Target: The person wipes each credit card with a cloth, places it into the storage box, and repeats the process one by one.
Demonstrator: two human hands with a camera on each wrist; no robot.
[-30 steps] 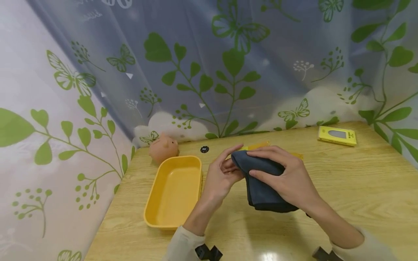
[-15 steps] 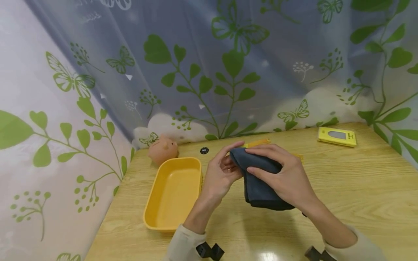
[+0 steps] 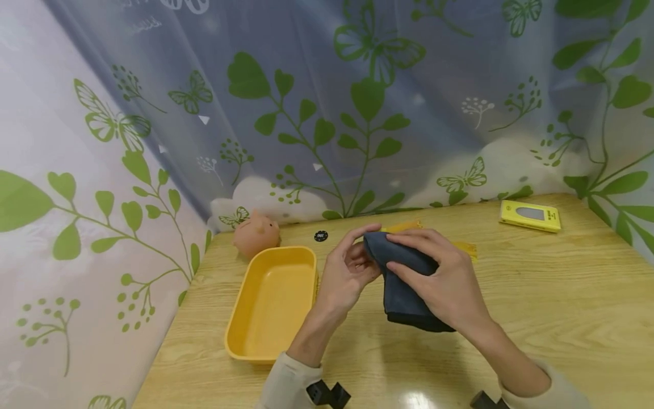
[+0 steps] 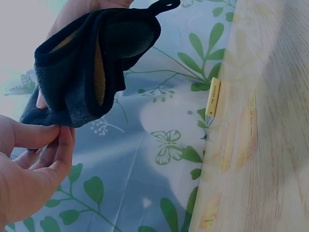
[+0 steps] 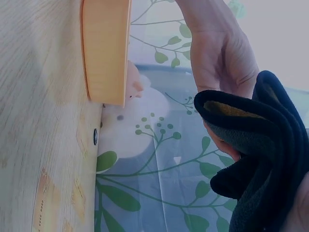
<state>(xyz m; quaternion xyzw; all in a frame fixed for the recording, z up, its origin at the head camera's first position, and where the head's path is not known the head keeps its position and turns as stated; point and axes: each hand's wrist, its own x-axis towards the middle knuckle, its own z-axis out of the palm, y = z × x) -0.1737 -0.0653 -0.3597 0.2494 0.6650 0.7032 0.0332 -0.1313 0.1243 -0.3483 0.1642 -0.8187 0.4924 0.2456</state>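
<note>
Dark cloth: bunched in layers with a lighter lining showing in the gaps, held up off the tabletop (image 3: 521,307) to the right of the yellow tray (image 3: 271,307); the dark cloth (image 3: 403,289) has a hanging loop (image 4: 164,7) at one end
Left hand: the left hand (image 3: 343,279), nearer the yellow tray, pinches the cloth's edge between thumb and fingers
Right hand: the right hand (image 3: 452,278), on the cloth's side farther from the tray, grasps the layers with thumb and fingers spread along them
Folding step: judged to be mid-fold, the layers gathered but their edges not yet even
Next move: seems to call for the left hand to draw its edge level while the right hand holds the stack together; a loose pinch could let a layer slip
Around the tray: pink pig (image 3: 255,236) behind its far left corner, black chip (image 3: 321,235) beyond its far right corner, yellow box (image 3: 529,216) well apart to its right
</note>
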